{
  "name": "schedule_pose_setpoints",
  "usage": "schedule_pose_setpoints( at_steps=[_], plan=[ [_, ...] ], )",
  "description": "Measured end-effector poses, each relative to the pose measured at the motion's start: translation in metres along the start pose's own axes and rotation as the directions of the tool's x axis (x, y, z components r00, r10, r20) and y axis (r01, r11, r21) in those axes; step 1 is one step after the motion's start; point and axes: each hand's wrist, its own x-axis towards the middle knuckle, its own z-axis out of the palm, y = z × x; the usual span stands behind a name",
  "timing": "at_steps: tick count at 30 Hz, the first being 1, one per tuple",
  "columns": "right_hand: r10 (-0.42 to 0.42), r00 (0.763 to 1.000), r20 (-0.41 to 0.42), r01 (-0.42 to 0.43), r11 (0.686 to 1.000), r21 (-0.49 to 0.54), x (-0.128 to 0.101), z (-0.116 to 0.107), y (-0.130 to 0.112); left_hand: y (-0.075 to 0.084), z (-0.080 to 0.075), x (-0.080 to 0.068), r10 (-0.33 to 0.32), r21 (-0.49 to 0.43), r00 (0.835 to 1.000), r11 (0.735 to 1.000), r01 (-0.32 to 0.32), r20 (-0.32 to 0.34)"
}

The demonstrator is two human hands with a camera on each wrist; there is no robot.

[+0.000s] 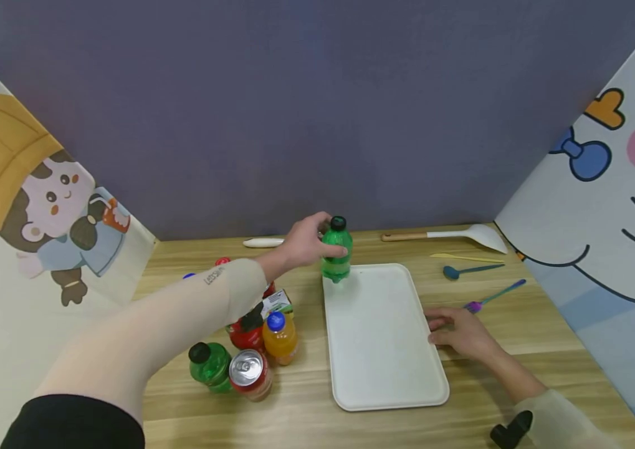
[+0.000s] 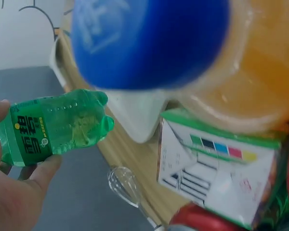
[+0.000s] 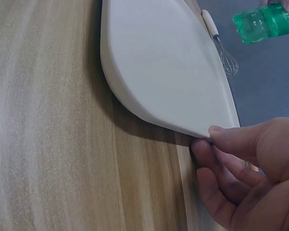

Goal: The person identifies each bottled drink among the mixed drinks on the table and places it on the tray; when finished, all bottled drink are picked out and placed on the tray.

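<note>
My left hand (image 1: pixel 305 243) grips a green plastic bottle (image 1: pixel 337 254) with a black cap. It is upright over the far left corner of a white rectangular tray (image 1: pixel 384 340). In the left wrist view, the thumb and fingers wrap the label of the bottle (image 2: pixel 53 127), and its lobed base is free. My right hand (image 1: pixel 460 333) is at the tray's right edge. The right wrist view shows the thumb of the right hand (image 3: pixel 250 168) on top of the tray's rim (image 3: pixel 156 118) and fingers curled beneath it, pinching the edge.
Left of the tray stand another green bottle (image 1: pixel 210 366), a can (image 1: pixel 251 375), an orange drink bottle (image 1: pixel 280 340) and a small carton (image 1: pixel 276 302). A whisk (image 2: pixel 125 185) lies behind. To the right are a white-headed turner (image 1: pixel 482 236), a blue spoon (image 1: pixel 454 272) and a purple-blue fork (image 1: pixel 493 297).
</note>
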Motion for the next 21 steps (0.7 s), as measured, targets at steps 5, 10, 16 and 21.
schedule_pose_setpoints(
  at_steps=[5, 10, 16, 21],
  plan=[
    [-0.018, 1.0, 0.002, 0.018, 1.0, 0.004, 0.001, 0.0, 0.0, -0.002, 0.012, 0.007, -0.015, 0.003, 0.999, 1.0, 0.015, 0.043],
    [-0.011, 1.0, -0.006, 0.011, 1.0, 0.0, 0.001, 0.0, 0.001, -0.005, 0.021, 0.014, -0.042, 0.034, 0.997, 0.999, 0.04, 0.071],
    [0.002, 1.0, -0.002, -0.002, 1.0, -0.01, 0.001, 0.001, 0.001, -0.001, 0.022, 0.018, -0.072, 0.054, 0.993, 0.996, 0.067, 0.091],
    [-0.005, 1.0, -0.001, 0.005, 1.0, -0.002, 0.0, 0.0, -0.002, 0.01, 0.018, 0.022, -0.061, 0.036, 0.992, 0.998, 0.057, 0.108]
  ],
)
